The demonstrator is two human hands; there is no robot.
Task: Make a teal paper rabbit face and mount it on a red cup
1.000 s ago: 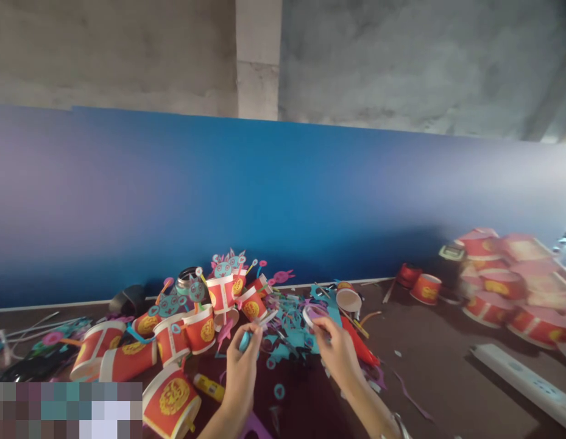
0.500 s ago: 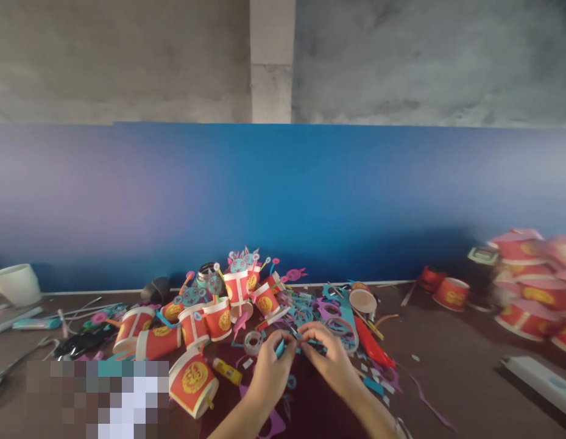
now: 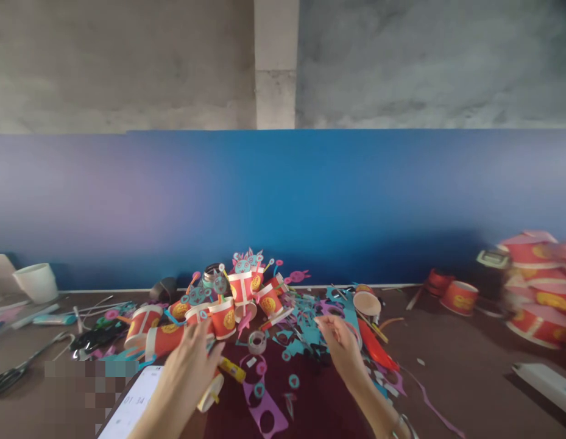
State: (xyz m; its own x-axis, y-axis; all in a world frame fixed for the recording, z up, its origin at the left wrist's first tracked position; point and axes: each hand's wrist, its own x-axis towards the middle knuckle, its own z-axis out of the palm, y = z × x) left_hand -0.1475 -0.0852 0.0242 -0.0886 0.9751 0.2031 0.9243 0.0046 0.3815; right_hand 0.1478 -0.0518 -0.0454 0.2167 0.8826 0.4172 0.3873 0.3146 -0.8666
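Our left hand (image 3: 190, 360), fingers parted, hangs over a paper cup (image 3: 211, 392): likely light, crushable, best gripped by its wall. Right hand (image 3: 341, 346): contents we cannot tell.

Prob. a craft wkshop: table (image 3: 447, 378) w/ cut paper (image 3: 270, 403), decorated paper cups (image 3: 225, 320), tape (image 3: 257, 342) & glue stick (image 3: 232, 369). Bare concrete wall (image 3: 127, 67), blue panel (image 3: 283, 195) in front.

The left hand (image 3: 191, 360) extends forward, back upward; well apart, the right hand (image 3: 341, 344) has curled fingers.
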